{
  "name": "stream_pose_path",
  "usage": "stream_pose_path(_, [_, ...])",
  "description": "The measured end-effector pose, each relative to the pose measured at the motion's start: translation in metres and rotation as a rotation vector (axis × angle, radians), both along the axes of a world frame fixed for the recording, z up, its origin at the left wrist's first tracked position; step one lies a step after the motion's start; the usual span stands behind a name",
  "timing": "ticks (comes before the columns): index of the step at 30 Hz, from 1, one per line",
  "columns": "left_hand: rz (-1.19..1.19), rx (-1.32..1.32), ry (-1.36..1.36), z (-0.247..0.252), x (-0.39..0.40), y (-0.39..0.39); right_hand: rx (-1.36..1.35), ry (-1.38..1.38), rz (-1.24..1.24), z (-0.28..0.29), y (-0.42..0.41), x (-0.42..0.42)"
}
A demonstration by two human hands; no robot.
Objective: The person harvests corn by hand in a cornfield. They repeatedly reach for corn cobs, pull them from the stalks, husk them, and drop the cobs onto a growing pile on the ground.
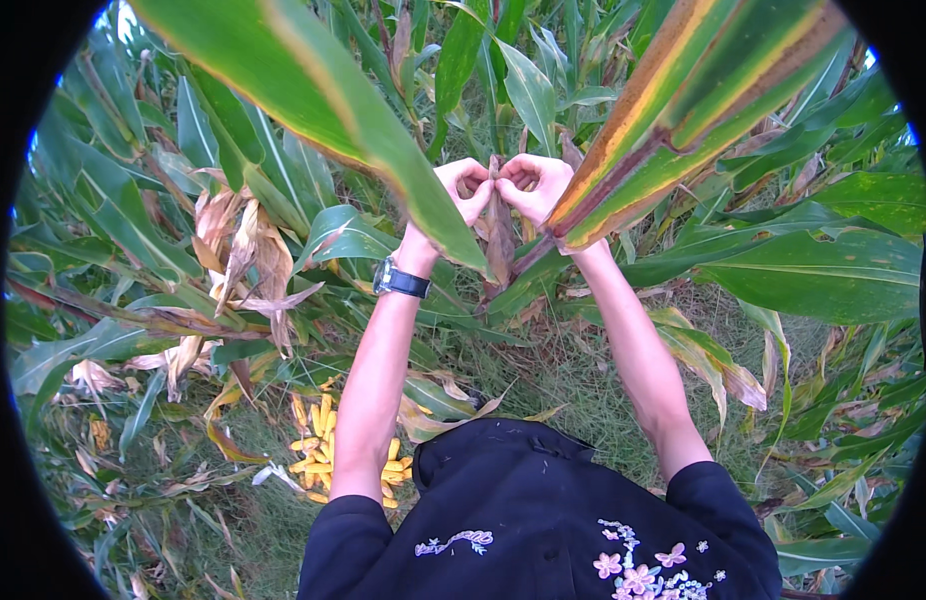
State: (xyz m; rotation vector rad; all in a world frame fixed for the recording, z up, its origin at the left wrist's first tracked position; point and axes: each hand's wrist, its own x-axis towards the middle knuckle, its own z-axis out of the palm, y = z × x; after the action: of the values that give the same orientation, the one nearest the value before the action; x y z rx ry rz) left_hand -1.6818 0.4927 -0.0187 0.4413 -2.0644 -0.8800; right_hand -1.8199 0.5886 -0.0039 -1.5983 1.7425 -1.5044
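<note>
Both my hands meet at the tip of an ear of corn in dry brown husk (499, 234), which stands upright on its stalk. My left hand (463, 187) pinches the husk tip between thumb and fingers, a dark-strapped wristwatch (400, 280) on that wrist. From the other side my right hand (534, 184) pinches the same tip, thumb against forefinger. The husk looks closed around the ear, and no kernels show. A broad green leaf (403, 180) passes in front of my left wrist, and a yellow-edged leaf (635, 165) partly covers my right wrist.
A pile of husked yellow corn cobs (320, 450) lies on the grass to the left, partly behind my left arm. Emptied dry husks (245, 247) hang on a stalk at left. Dense corn plants (823, 255) crowd both sides and the far end.
</note>
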Motion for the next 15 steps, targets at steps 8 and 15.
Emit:
stream_pose_path(8, [0.045, -0.073, 0.062, 0.001, -0.002, 0.017, 0.054, -0.403, 0.056, -0.022, -0.024, -0.008])
stream_pose_path(15, [0.152, 0.357, 0.447, -0.074, 0.011, -0.004, -0.132, -0.963, -0.069, -0.068, -0.027, -0.006])
